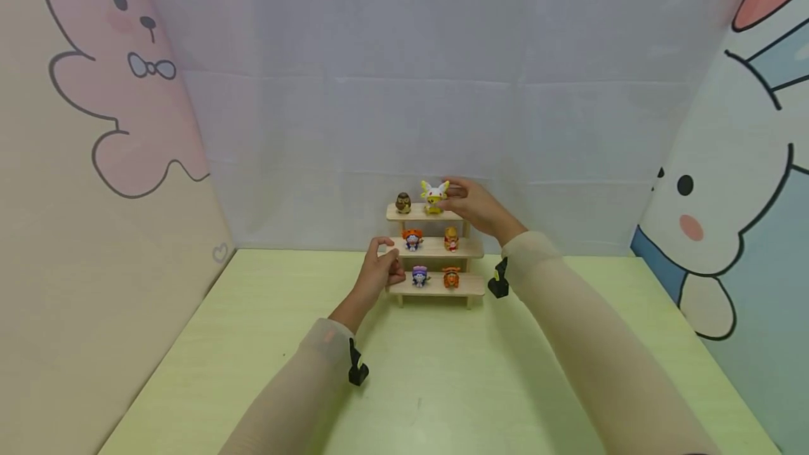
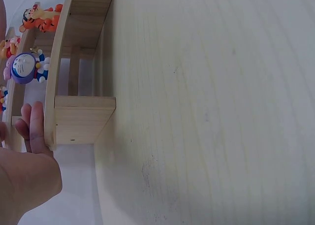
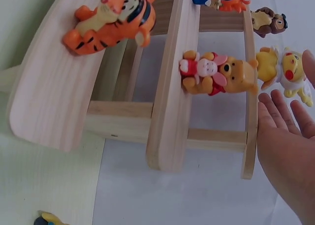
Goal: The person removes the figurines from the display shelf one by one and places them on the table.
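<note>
Head view: white-yellow toy stood on the R half of the top board of the stand; owl just beside it on the L.
White-yellow toy: upright, long axis approx. vert., front to the person. Feet looked to be on the board; whether its full wt. was down, couldn't tell.
R hand: thumb & fingers bent round the toy's near side, by the ear, pinching it; how tight, couldn't tell.
Toy vs. R hand: toy lay to the hand's L, right at the fingertips; wrist sat lower & further R, so the hand met it from the side, across its upright axis.
Nearer hand: R, touching; the other was well apart, down & L of the toy.
L hand: at the stand's L end, index & thumb gripping the end of the mid. board, other fingers on the btm. board. No toy in it; nearest was purple-hood cat.
Mid. board: orange-hood cat L, bear R; bear had a pink pig on its front per R wrist view.
Btm. board: purple-hood cat L, tiger R, both upright.
Table: pale, stand near its back edge, close to the white cloth.
</note>
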